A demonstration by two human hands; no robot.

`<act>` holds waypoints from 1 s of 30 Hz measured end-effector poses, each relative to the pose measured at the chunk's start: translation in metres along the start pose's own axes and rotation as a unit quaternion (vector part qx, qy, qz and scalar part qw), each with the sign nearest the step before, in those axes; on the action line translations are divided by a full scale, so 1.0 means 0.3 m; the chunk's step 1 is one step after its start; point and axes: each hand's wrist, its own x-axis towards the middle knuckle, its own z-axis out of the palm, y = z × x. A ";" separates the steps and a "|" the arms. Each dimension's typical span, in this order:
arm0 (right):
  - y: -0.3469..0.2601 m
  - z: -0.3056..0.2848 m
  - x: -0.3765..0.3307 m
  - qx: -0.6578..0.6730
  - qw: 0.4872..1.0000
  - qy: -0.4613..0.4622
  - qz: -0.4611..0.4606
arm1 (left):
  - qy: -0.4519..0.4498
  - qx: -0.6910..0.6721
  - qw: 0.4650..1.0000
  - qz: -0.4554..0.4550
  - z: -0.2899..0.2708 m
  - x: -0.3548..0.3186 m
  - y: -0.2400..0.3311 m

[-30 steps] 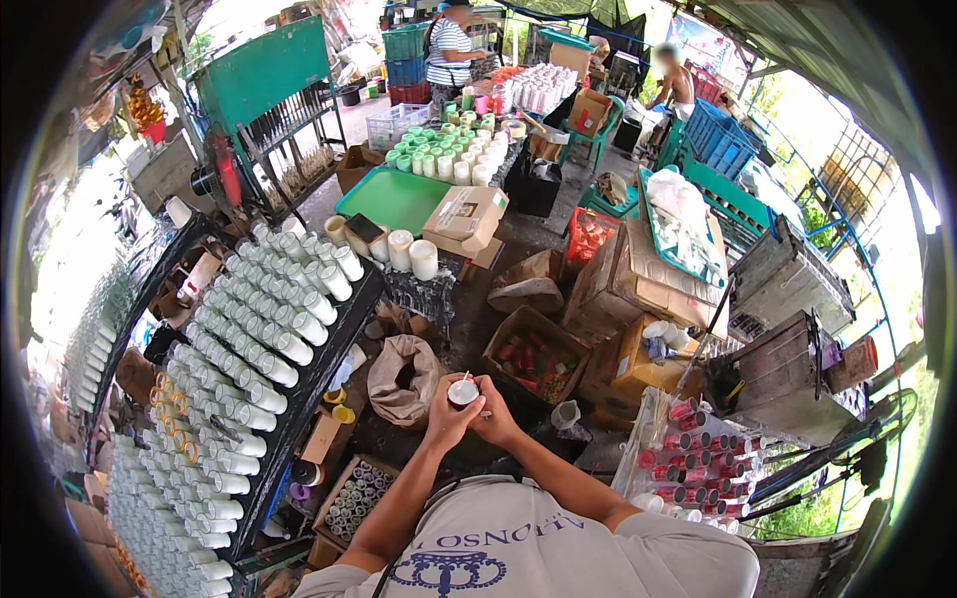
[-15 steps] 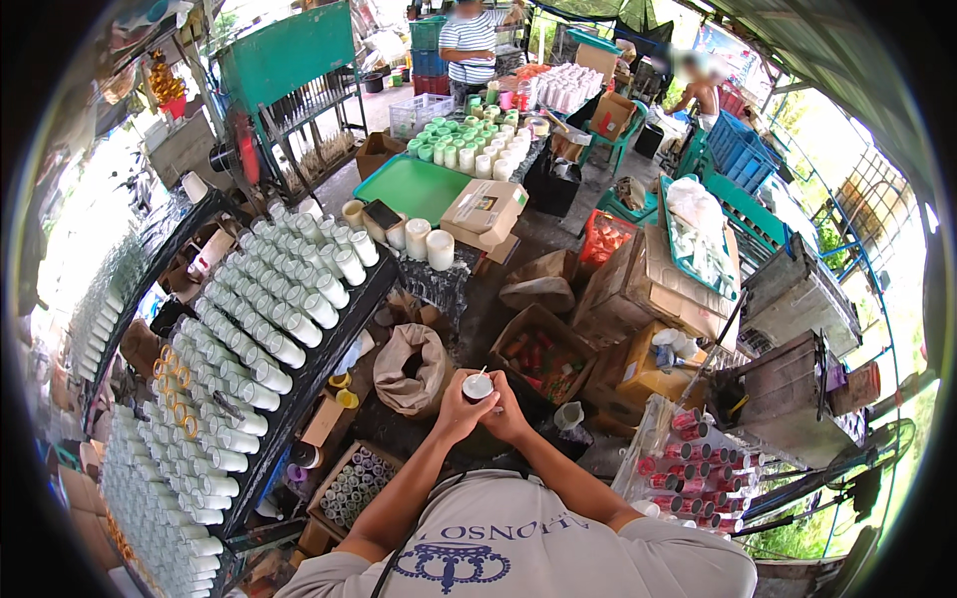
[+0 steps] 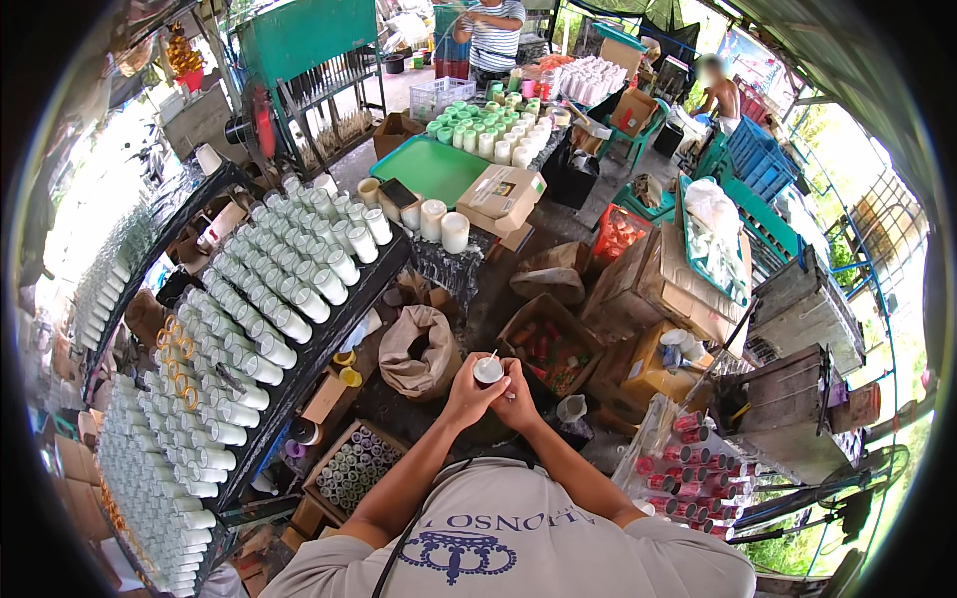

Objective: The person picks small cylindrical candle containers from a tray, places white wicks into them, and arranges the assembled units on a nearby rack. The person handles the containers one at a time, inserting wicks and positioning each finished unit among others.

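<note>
A small dark candle cup (image 3: 488, 372) with a pale top and a short white wick is held upright in front of my chest. The fingers of my left hand (image 3: 464, 399) are wrapped round its left side. Close against its right side is my right hand (image 3: 516, 401), with the fingers curled in. A small pale spot shows at those fingertips, too small to name. Below the hands is my grey shirt (image 3: 498, 508), and just beyond them stands an open brown sack (image 3: 419, 351).
Rows of white-filled glasses (image 3: 289, 289) cover the black-edged rack on the left. A box of red pieces (image 3: 548, 344) lies ahead, and red cups (image 3: 688, 468) stand at right. Green and white candles (image 3: 488, 135) fill a table; two people (image 3: 493, 40) (image 3: 720, 95) are farther back.
The view has shifted slightly, so the scene sits a little differently. My right hand has slid lower along the cup's side, its fingers now more curled. My left hand keeps its hold.
</note>
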 end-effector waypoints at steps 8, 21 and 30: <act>-0.099 0.018 0.000 -0.024 0.998 0.048 0.036 | 0.043 -0.018 0.999 0.015 0.013 0.012 -0.018; -0.109 -0.009 0.013 -0.081 0.997 0.007 -0.018 | 0.004 0.064 0.995 0.076 -0.002 0.008 0.021; -0.059 -0.016 -0.001 -0.049 0.997 0.018 -0.049 | -0.016 0.067 0.995 0.066 0.013 0.014 0.024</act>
